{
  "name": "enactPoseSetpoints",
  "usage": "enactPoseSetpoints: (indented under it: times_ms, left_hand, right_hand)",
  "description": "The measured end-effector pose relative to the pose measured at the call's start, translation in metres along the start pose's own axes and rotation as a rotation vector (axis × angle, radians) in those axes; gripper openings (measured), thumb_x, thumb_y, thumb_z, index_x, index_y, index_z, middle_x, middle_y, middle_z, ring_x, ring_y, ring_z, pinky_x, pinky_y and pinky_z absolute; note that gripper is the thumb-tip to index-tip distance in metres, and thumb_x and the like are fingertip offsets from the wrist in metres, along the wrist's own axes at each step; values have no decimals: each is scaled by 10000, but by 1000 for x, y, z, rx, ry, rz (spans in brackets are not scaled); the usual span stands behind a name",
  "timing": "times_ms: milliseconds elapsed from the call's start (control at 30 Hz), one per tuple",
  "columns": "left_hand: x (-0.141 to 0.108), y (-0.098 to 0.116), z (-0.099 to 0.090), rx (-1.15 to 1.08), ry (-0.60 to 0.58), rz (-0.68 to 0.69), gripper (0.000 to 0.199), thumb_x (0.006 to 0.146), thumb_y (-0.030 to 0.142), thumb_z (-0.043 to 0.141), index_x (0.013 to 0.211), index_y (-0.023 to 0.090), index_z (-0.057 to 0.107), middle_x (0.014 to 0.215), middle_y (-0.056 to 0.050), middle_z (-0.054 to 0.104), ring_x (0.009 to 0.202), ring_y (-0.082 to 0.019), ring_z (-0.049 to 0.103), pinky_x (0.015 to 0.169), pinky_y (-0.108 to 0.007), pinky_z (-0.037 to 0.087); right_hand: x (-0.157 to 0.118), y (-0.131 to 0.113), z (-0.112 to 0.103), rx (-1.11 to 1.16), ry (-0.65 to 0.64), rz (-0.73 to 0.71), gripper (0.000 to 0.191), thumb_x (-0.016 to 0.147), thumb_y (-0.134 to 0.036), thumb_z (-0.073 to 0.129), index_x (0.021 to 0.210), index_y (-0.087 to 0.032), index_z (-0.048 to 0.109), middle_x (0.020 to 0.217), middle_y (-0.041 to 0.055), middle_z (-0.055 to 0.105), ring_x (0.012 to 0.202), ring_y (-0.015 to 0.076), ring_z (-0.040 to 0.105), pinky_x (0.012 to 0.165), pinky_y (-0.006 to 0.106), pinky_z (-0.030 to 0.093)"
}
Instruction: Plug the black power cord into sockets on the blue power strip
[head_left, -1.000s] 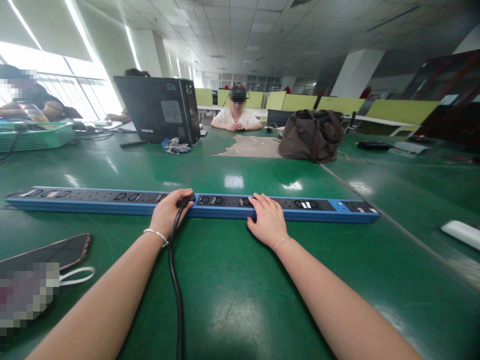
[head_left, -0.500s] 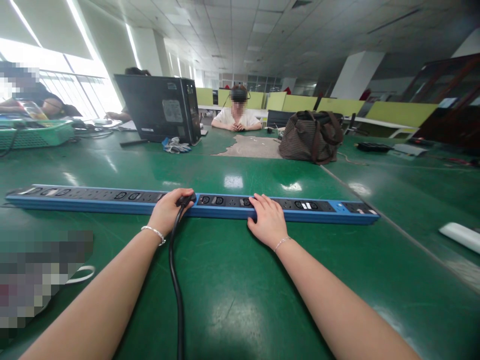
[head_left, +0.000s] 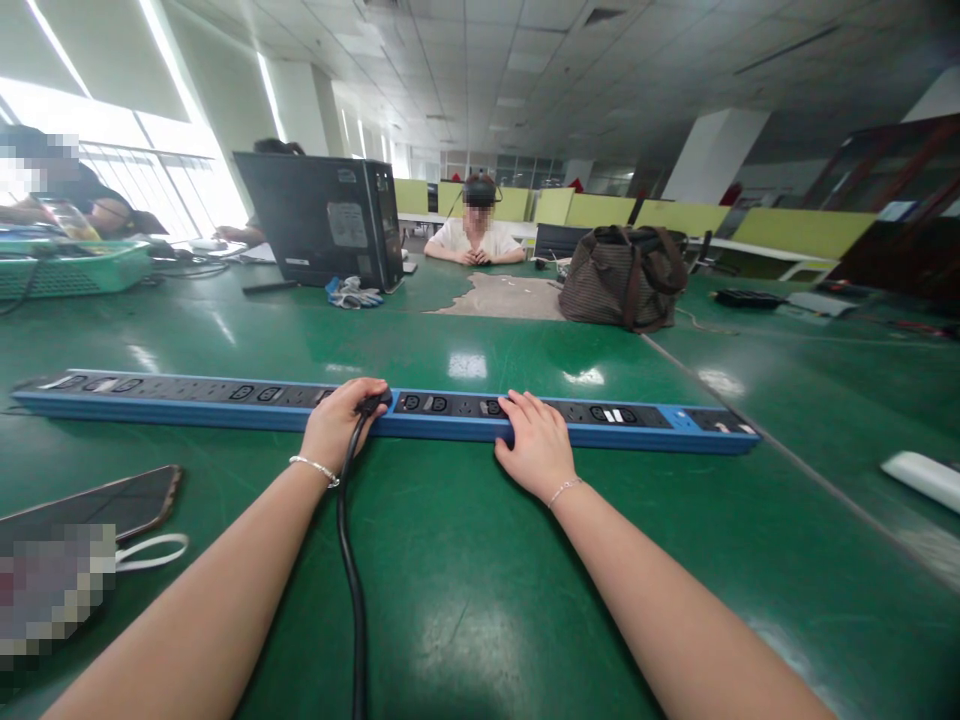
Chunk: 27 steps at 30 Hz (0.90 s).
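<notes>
A long blue-and-black power strip point(head_left: 465, 425) lies across the green table, its top lined with several sockets. My left hand point(head_left: 337, 415) is closed round a black power plug point(head_left: 379, 400) just left of the strip's middle. The plug sits against the sockets; my fingers hide how deep it goes. Its black cable point(head_left: 349, 560) runs down past my wrist and out at the bottom. To the right, my right hand point(head_left: 536, 440) grips the strip across its width, fingers over the top and thumb at the near edge.
A phone point(head_left: 142, 500) and a blurred item with a white loop point(head_left: 154, 550) lie at left. Farther back are a computer case point(head_left: 315, 220), gloves point(head_left: 352, 292), a green basket point(head_left: 82, 270) and a brown bag point(head_left: 622, 275). One person point(head_left: 476, 235) sits opposite; others are at left.
The left wrist has shifted very slightly to the right while the hand stays on the plug. The right hand and the power strip stay in place.
</notes>
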<state>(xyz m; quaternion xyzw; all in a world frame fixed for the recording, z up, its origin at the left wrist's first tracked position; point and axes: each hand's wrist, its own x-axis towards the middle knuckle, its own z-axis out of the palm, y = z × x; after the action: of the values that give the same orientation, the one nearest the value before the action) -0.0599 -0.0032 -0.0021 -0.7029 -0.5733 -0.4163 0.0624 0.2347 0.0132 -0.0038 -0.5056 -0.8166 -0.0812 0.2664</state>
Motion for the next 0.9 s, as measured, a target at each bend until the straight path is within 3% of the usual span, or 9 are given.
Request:
enactPoseSetpoints:
  times_ms: [167,333,533,900]
  left_hand:
    - [0,2,1,-50,26,0,232,793,348,548,975,227,625,1060,-34,680,980,-186,628,916,-349,480]
    - [3,10,-3,-158,272,-180,242,778,318,572,996,213,595,1068,-38,669,995,-179,621,939,-365,469]
    - [5,28,-4,-212,210,-228,284,754,319,618,1020,218,632,1053,-21,686,986,-179,625,945,-362,461]
    - [19,91,25,-384,62,-249,345,718,343,655,1042,225,652,1017,-19,706,923,-182,648,897,-339,488]
  right_hand:
    - [0,0,0,5,5,-2,510,751,-256,522,1254,-172,528,1351,70,504,1265,246,393,1044,422,273]
    - [0,0,0,8,-4,-2,513,749,-262,526,1254,-173,527,1352,75,502,1269,250,387,1044,422,269]
    - [0,0,1,8,8,-1,513,745,-260,526,1250,-169,531,1351,73,503,1265,249,390,1044,419,262]
    - [0,-1,3,52,33,23,569,721,-239,544,1275,-121,492,1336,101,514,1262,245,390,1050,407,255]
